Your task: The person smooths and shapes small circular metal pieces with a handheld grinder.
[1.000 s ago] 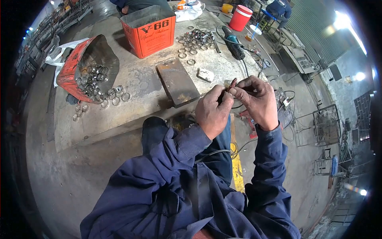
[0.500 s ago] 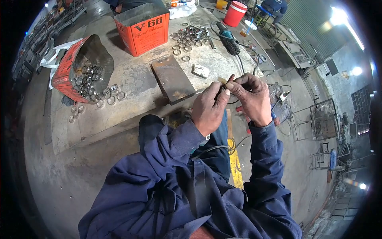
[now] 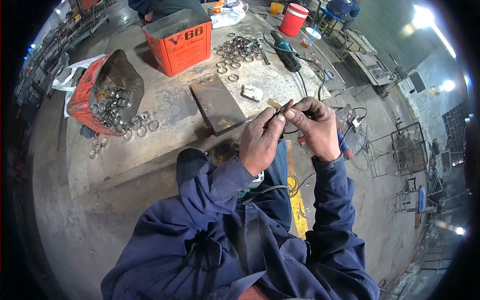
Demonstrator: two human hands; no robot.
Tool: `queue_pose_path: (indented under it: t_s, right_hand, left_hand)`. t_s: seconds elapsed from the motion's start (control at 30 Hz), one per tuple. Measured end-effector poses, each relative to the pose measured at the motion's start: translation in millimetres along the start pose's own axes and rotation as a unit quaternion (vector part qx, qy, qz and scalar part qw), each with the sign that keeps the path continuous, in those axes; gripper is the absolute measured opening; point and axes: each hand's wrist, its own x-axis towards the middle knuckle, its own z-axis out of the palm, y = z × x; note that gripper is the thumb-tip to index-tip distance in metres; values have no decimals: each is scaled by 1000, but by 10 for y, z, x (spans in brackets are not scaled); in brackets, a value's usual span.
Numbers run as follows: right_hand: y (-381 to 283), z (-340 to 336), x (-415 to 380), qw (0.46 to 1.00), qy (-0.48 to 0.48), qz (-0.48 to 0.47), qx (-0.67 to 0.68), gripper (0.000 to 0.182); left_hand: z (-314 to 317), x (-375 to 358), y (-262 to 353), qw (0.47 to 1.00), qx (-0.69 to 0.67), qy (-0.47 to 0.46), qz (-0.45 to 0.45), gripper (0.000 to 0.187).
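My left hand (image 3: pixel 261 141) and my right hand (image 3: pixel 318 127) meet in front of the table's near edge, both closed in a pinch. Between the fingertips is a small dark piece with a reddish-brown tip (image 3: pixel 289 105); its kind cannot be made out. A flat tan piece (image 3: pixel 273 103) sticks out beyond my left fingers. Left of the hands, a thick rusty metal plate (image 3: pixel 217 104) lies on the table. Just past the fingers sits a whitish block (image 3: pixel 252 93). A pile of metal rings (image 3: pixel 242 49) lies farther back.
An orange-red tin (image 3: pixel 187 49) stands upright on the table (image 3: pixel 165 137). Another tin (image 3: pixel 86 102) lies tipped, with rings (image 3: pixel 111 106) spilling out. A corded power tool (image 3: pixel 287 54) rests at the right, near a red drink cooler (image 3: pixel 294 20) and a cup (image 3: pixel 312 35). Other people sit behind.
The small piece has turned in my fingers, so its reddish tip and the tan piece show more. Both hands stay pinched together, slightly lower in view.
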Motion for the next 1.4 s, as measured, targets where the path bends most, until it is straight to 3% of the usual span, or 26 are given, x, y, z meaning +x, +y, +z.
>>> queue_pose_path:
  t_s: [0.2, 0.4, 0.57, 0.7, 0.77, 0.9, 0.97, 1.2, 1.4]
  right_hand:
    - [99, -26, 41, 1000, -10, 9, 27, 21]
    - [102, -72, 39, 998, -45, -22, 30, 20]
    - [113, -93, 22, 998, -44, -24, 29, 18]
    - [95, -99, 10, 998, -44, -10, 34, 18]
    - [105, -92, 12, 998, -38, -18, 38, 18]
    - [127, -92, 14, 999, -32, -19, 30, 17]
    - [134, -89, 15, 999, -27, -10, 25, 17]
    - [160, -44, 40, 997, -34, -15, 68, 17]
    - [203, -68, 36, 994, -40, 0, 100, 18]
  left_hand:
    - [48, -8, -80, 999, 7, 7, 31, 28]
    - [26, -62, 34, 999, -3, -7, -32, 25]
    - [111, -96, 150, 989, -129, 68, -5, 24]
    - [137, -83, 50, 992, -117, 47, 12, 28]
    - [153, -73, 40, 981, -190, 49, -7, 26]
    - [143, -77, 63, 982, -170, 75, -25, 25]
    - [102, -86, 11, 995, -59, 82, -20, 23]
    - [22, -49, 4, 999, -31, 16, -32, 22]
    - [3, -20, -16, 997, -73, -7, 15, 24]
